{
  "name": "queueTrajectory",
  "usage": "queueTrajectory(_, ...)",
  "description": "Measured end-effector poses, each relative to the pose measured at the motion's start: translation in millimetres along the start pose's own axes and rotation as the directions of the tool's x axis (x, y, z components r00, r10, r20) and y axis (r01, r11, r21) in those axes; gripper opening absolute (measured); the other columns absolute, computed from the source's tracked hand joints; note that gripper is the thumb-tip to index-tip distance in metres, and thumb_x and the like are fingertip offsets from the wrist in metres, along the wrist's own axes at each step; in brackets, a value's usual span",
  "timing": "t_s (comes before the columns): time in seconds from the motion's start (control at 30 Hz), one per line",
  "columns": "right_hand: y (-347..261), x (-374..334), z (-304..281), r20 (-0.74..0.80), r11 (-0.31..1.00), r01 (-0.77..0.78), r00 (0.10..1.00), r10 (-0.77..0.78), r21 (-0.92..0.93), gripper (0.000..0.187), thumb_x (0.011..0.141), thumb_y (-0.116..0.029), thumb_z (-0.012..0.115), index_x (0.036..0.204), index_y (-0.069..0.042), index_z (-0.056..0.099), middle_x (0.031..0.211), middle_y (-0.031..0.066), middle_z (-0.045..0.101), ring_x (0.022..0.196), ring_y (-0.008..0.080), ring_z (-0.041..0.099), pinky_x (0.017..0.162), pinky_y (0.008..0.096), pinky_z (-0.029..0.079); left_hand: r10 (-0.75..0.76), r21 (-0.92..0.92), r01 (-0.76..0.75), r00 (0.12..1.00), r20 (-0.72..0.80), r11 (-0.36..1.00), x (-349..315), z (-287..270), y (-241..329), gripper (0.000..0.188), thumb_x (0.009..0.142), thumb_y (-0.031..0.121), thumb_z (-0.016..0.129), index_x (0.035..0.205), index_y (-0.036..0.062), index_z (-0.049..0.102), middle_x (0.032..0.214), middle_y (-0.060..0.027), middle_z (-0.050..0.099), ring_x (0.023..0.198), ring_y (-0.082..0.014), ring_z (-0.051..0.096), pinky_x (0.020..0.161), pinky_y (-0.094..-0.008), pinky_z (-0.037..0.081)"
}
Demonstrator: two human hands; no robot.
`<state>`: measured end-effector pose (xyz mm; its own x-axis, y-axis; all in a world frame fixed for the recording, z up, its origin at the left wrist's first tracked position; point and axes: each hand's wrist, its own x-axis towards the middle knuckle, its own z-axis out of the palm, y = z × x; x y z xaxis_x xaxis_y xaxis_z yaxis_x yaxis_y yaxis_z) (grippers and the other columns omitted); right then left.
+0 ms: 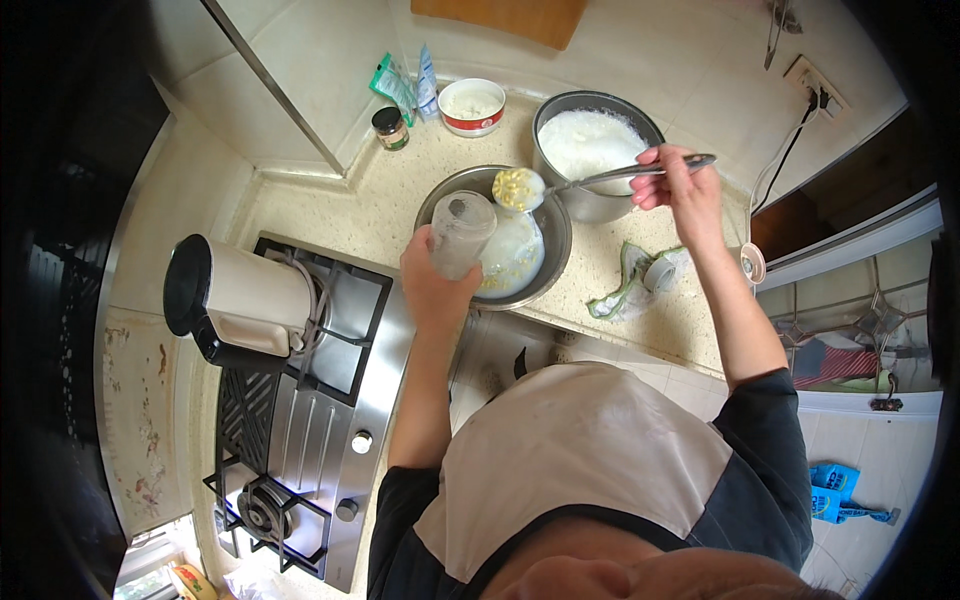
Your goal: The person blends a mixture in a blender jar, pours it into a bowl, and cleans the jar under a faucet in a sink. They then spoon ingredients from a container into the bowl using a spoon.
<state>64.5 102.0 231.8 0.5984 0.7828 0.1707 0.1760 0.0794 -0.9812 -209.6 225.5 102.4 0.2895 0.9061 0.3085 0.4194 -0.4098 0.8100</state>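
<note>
My left hand (438, 285) is wrapped round a clear, cloudy jar (466, 238), its mouth tilted up over the near left of a steel bowl (560, 255). In the bowl lies milky liquid (520, 262) with pale yellow bits. My right hand (682, 190) grips the dark handle of a ladle (620, 173). The ladle's head, heaped with yellow kernels (519, 188), hangs above the bowl, just right of the jar's mouth. Behind and to the right stands a grey pot (590, 205) with white, foamy contents; the ladle's handle passes across it.
A cream kettle (245, 290) rests on the steel gas hob (300, 430) at left. Along the wall are a dark-lidded jar (391, 130), packets (395, 88) and a red-and-white bowl (472, 124). A green-edged cloth (627, 290) lies right of the steel bowl.
</note>
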Motion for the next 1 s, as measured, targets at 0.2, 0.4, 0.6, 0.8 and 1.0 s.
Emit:
queueTrajectory(0.2, -45, 9, 0, 0.033, 0.996, 0.084, 0.996, -0.083, -0.026, 0.037, 0.103, -0.025, 0.042, 0.098, 0.006, 0.062, 0.073, 0.0127, 0.066, 0.058, 0.0155, 0.065, 0.052, 0.0242, 0.054, -0.07, 0.106, 0.065, 0.996, 0.051, 0.992, 3, 8, 10, 0.074, 0.06, 0.02, 0.081, 0.125, 0.0057, 0.049, 0.116, -0.0145, 0.058, 0.111, -0.0334, 0.053, 0.095, -0.0447, 0.043)
queueTrajectory(0.4, -53, -9, 24, 0.169, 0.976, 0.217, 0.963, -0.209, -0.031, 0.03, 0.103, -0.021, 0.048, 0.096, 0.004, 0.062, 0.074, 0.0094, 0.066, 0.06, 0.0121, 0.063, 0.056, 0.0238, 0.054, -0.053, 0.099, 0.041, 0.992, 0.115, 0.994, 7, 12, 19, 0.076, 0.059, 0.021, 0.084, 0.123, 0.0003, 0.049, 0.113, -0.0187, 0.059, 0.108, -0.0341, 0.056, 0.093, -0.0416, 0.046)
queueTrajectory(0.6, -62, -36, 39, 0.648, 0.325, 0.899, 0.437, -0.624, -0.293, 0.012, 0.085, -0.011, 0.066, 0.092, -0.001, 0.064, 0.079, 0.0084, 0.065, 0.067, 0.0202, 0.064, 0.055, 0.0286, 0.052, -0.067, 0.11, 0.053, 0.989, 0.131, 0.993, 5, 13, 15, 0.077, 0.059, 0.023, 0.085, 0.123, 0.0001, 0.05, 0.112, -0.0194, 0.06, 0.105, -0.0339, 0.058, 0.092, -0.0414, 0.046)
queueTrajectory(0.8, -70, -59, 35, 0.73, 0.241, 0.92, 0.391, -0.56, -0.308, 0.018, 0.077, -0.007, 0.071, 0.093, -0.003, 0.063, 0.076, 0.008, 0.06, 0.065, 0.023, 0.062, 0.053, 0.0337, 0.05, -0.087, 0.091, 0.077, 0.991, 0.105, 0.993, 5, 15, 10, 0.078, 0.059, 0.024, 0.086, 0.123, -0.0003, 0.049, 0.112, -0.0195, 0.06, 0.105, -0.0338, 0.059, 0.091, -0.04, 0.047)
queueTrajectory(1.0, -33, -56, 26, 0.466, 0.596, 0.717, 0.693, -0.55, -0.362, 0.017, 0.084, -0.003, 0.065, 0.101, -0.001, 0.065, 0.081, 0.0116, 0.064, 0.069, 0.0276, 0.063, 0.062, 0.0359, 0.052, -0.097, -0.123, 0.099, 0.995, 0.016, 0.987, 1, 21, -6, 0.074, 0.057, 0.023, 0.086, 0.12, 0.0045, 0.051, 0.108, -0.0154, 0.06, 0.101, -0.0342, 0.058, 0.087, -0.0445, 0.046)
